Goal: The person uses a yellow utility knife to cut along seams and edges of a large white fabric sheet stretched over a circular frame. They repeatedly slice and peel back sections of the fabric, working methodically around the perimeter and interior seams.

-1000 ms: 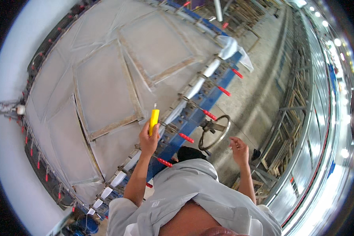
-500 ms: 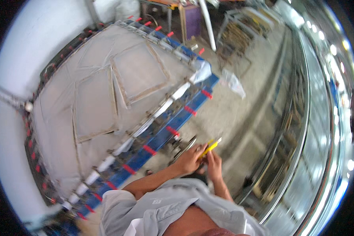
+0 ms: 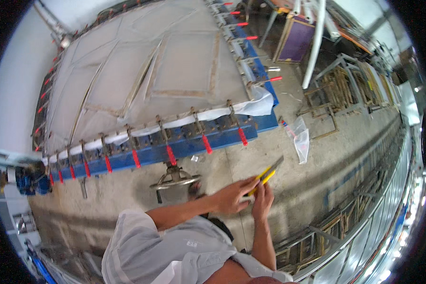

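Note:
A yellow box cutter (image 3: 266, 179) with its grey blade pointing up and to the right is held in front of my chest. My left hand (image 3: 233, 195) grips its handle from the left, fingers curled. Close against it, my right hand (image 3: 263, 200) pinches the handle from below and the right. Both hands partly cover the handle. Ahead and to the left lies a large blue clamping table (image 3: 194, 142) with red-handled clamps along its edges. Pale mesh fabric (image 3: 146, 106) is stretched across it over several rectangular frames (image 3: 182, 93).
Below the table's near edge sits a metal handwheel (image 3: 175, 181). A crumpled clear plastic bag (image 3: 301, 141) lies on the concrete floor to the right. Several frames lean on a rack (image 3: 345, 90) farther back. A long metal-edged structure (image 3: 364, 236) runs along the right.
My view has turned, so the table now lies more level across the picture and the handwheel shows fully. Both hands stay on the box cutter.

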Demonstrator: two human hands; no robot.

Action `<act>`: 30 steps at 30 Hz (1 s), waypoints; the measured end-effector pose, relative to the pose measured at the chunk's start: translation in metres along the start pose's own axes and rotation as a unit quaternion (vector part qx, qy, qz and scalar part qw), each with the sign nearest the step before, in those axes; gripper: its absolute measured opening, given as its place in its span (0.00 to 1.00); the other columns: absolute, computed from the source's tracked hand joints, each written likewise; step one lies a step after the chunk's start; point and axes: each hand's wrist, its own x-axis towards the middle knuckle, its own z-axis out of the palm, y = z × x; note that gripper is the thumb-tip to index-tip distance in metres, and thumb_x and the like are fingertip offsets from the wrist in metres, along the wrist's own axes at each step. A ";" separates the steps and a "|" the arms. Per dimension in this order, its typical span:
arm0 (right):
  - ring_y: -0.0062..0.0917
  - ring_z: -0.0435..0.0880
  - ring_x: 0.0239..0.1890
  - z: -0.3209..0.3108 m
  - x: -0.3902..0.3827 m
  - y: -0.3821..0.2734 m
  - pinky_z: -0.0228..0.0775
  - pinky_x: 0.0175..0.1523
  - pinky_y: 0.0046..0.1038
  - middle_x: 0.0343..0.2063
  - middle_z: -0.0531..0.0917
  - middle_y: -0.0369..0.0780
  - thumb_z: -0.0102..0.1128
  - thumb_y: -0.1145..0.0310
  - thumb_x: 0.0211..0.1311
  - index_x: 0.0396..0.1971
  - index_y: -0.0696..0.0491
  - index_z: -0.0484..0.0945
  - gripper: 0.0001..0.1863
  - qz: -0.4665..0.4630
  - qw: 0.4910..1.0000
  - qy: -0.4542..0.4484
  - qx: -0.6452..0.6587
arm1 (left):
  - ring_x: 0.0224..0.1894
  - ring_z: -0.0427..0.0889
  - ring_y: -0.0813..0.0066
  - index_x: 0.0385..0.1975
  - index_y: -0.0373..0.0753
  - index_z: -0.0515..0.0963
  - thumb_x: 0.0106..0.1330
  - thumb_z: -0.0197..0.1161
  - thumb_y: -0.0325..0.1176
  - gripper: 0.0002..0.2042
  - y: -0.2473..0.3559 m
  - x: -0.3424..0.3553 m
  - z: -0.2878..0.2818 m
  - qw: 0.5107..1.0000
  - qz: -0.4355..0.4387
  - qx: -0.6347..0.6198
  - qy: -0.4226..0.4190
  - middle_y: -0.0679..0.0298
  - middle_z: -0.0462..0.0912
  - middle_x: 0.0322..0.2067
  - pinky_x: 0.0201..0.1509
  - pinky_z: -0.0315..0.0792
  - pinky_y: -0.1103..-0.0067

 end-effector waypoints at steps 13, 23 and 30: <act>0.51 0.86 0.41 0.089 0.321 -0.126 0.78 0.48 0.44 0.40 0.87 0.53 0.58 0.62 0.72 0.67 0.41 0.74 0.24 -0.332 0.790 -0.340 -0.388 | 0.54 0.79 0.54 0.44 0.43 0.84 0.63 0.66 0.30 0.10 -0.182 0.069 -0.164 0.788 -0.260 0.371 0.418 0.59 0.84 0.46 0.57 0.70 0.58; 0.45 0.84 0.32 0.190 0.427 -0.103 0.76 0.39 0.44 0.28 0.84 0.47 0.57 0.60 0.72 0.64 0.40 0.75 0.22 -0.431 0.579 -0.491 -0.489 | 0.53 0.75 0.59 0.47 0.54 0.85 0.66 0.64 0.41 0.12 -0.220 0.106 -0.181 0.709 -0.379 0.483 0.348 0.62 0.81 0.46 0.56 0.62 0.56; 0.44 0.85 0.29 0.204 0.415 -0.117 0.79 0.35 0.45 0.30 0.83 0.44 0.54 0.60 0.74 0.67 0.36 0.71 0.23 -0.441 0.499 -0.487 -0.565 | 0.51 0.73 0.59 0.52 0.59 0.84 0.64 0.64 0.44 0.16 -0.211 0.116 -0.185 0.680 -0.501 0.478 0.240 0.63 0.77 0.46 0.55 0.61 0.56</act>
